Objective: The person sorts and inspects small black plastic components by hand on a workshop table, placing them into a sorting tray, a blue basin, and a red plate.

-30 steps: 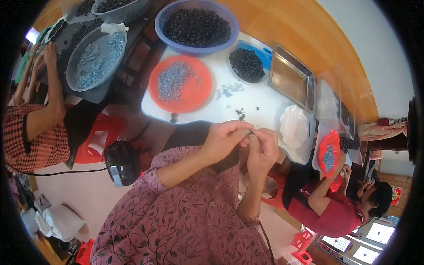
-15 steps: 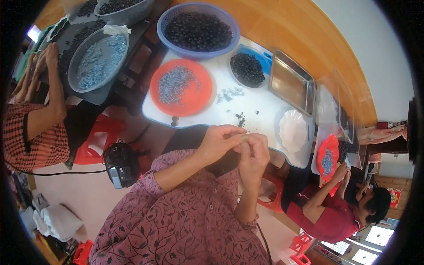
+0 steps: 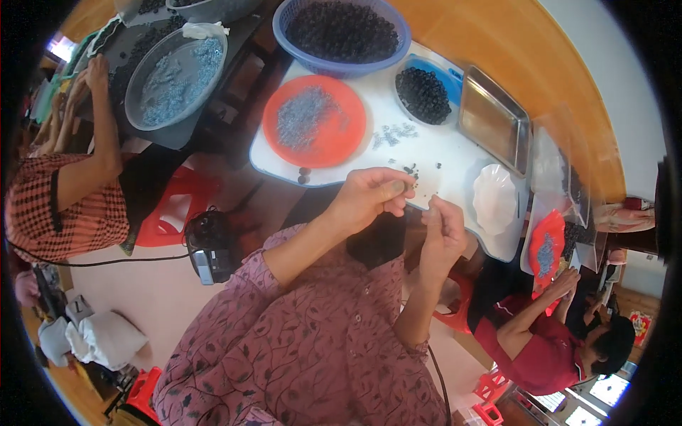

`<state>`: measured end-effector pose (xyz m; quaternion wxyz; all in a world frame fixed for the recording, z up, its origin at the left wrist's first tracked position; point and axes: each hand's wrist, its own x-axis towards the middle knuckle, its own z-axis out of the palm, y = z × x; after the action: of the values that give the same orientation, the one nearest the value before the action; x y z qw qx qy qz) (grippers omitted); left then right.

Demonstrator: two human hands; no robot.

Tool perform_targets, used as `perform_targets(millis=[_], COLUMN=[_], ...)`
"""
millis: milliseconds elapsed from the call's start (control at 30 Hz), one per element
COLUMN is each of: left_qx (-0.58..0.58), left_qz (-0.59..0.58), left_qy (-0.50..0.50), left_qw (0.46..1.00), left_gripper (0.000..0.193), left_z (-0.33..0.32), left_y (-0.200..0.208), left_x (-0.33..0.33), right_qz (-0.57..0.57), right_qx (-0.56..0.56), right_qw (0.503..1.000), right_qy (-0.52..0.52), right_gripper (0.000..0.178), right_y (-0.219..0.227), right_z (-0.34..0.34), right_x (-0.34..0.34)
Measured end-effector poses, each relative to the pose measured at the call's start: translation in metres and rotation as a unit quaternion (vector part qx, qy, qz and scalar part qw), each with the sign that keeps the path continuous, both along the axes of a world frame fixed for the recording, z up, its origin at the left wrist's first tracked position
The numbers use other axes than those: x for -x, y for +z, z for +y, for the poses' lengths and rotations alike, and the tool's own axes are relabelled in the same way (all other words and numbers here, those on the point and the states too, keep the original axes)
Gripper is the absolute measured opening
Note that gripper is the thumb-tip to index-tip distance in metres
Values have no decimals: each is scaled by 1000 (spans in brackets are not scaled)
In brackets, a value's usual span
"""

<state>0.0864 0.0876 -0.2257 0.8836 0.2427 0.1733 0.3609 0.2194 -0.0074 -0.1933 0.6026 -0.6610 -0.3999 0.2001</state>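
Observation:
My left hand (image 3: 375, 194) is closed in a pinch, its thumb pressed to the fingers over the near edge of the white table (image 3: 455, 153). To its right, a short gap away, my right hand (image 3: 442, 231) is also pinched shut. Anything in either pinch is too small to make out. Just beyond the hands lie small dark bits (image 3: 412, 170). An orange-red plate (image 3: 344, 145) with a heap of tiny clear bluish pieces (image 3: 302, 117) sits ahead to the left. More clear pieces (image 3: 395, 133) are scattered on the tabletop beside it.
At the back stand a purple basket (image 3: 341, 69) of black round pieces and a blue-and-white bowl (image 3: 452, 86) of similar ones. Right of them are a metal tray (image 3: 495, 117) and a white scalloped dish (image 3: 495, 199). Co-workers sit at left (image 3: 67, 199) and right (image 3: 529, 351).
My hands, joined at the fingertips before, have come apart, the right one lower and to the right. The whole view has shifted, so the table appears higher and farther right.

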Motion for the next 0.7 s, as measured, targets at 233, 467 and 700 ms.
perform_targets(millis=[233, 467, 700], left_qx=[51, 93, 121], left_qz=[-45, -24, -23], left_qy=[-5, 9, 16], left_qw=[998, 995, 992], left_gripper=[23, 20, 22], left_z=[-3, 0, 10], left_y=[-10, -25, -24], left_x=[-3, -4, 4], right_qz=[-4, 16, 50], right_qx=[11, 15, 60], right_qw=[1000, 1000, 997], right_qy=[-4, 13, 26], right_gripper=[13, 14, 13], right_y=[-5, -12, -30], right_z=[2, 4, 4], right_x=[0, 1, -4])
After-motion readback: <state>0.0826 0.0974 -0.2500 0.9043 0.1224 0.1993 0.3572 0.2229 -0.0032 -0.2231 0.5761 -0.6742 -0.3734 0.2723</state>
